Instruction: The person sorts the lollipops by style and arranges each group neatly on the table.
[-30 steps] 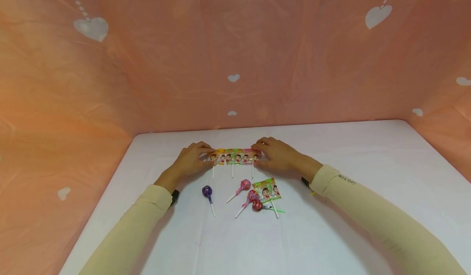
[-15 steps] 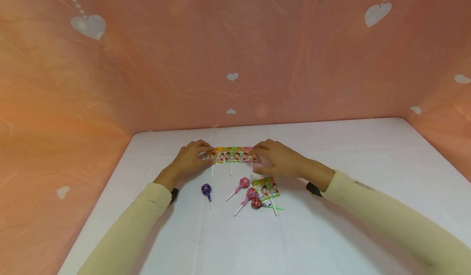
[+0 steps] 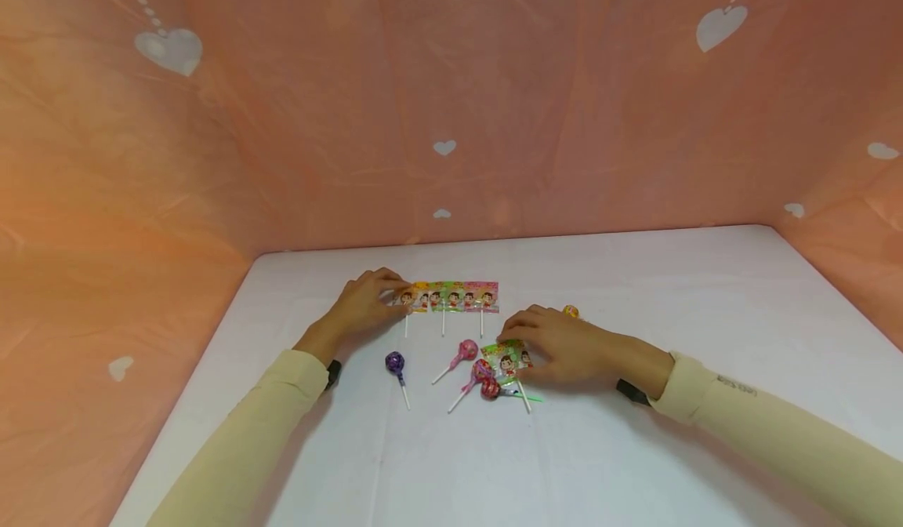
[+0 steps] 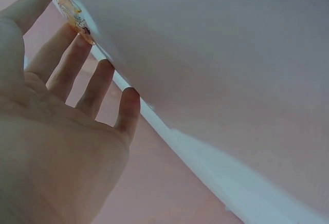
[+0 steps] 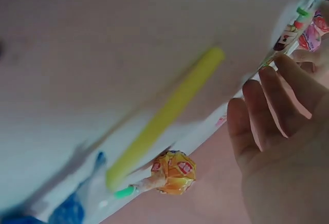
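Observation:
In the head view my left hand (image 3: 368, 306) pinches an orange-wrapped lollipop (image 3: 421, 297) at the left end of a row, thumb below and fingers above. Beside it in the row lie a green-wrapped lollipop (image 3: 454, 297) and a pink-wrapped lollipop (image 3: 482, 297), flat packets with white sticks down. My right hand (image 3: 564, 345) is at another green-wrapped flat lollipop (image 3: 506, 364), fingertips near its top edge and thumb at its right side. The right wrist view shows these fingers (image 5: 270, 100) fairly straight, close to the packet; a firm grip is not visible.
Round lollipops lie nearer: purple (image 3: 395, 363), pink (image 3: 468, 350), pink-red (image 3: 482, 371) and red (image 3: 490, 388). An orange round lollipop (image 5: 175, 172), a yellow stick (image 5: 167, 118) and a blue wrapper (image 5: 69, 211) lie beside the right wrist. The white table (image 3: 451, 472) meets an orange cloth backdrop (image 3: 451, 80).
My right hand has left the pink-wrapped lollipop at the row's right end and moved nearer and right to the separate green-wrapped one. My left hand stays at the orange-wrapped lollipop.

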The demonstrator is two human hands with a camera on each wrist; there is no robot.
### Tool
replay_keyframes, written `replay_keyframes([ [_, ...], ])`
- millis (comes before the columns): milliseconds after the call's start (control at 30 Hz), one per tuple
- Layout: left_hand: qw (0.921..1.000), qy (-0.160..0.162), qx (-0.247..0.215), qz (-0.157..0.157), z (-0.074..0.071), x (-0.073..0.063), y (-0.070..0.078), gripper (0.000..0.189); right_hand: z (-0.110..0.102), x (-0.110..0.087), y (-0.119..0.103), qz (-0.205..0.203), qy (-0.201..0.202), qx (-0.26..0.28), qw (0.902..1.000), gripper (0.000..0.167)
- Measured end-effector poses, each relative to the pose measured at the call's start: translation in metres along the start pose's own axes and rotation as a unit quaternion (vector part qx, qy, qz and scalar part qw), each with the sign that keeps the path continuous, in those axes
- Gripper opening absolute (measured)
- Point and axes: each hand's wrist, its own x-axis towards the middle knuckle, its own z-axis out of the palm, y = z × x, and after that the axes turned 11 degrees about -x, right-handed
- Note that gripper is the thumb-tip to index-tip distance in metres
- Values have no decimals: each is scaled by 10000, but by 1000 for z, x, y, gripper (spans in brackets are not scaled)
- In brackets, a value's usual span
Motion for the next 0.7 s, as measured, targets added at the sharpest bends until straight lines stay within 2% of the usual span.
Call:
replay_keyframes([
  [100, 10000, 9, -12, 5, 1, 0, 0, 50, 1, -2, 1, -54, -1, 96, 9999, 52],
  [433, 9999, 137, -15, 45, 2, 0, -1, 50, -2, -3, -3, 230, -271, 285, 9990, 64],
  [700, 9999, 145, -55, 18, 3, -1, 0, 50, 1, -4, -5, 319, -341, 589, 9972, 60],
])
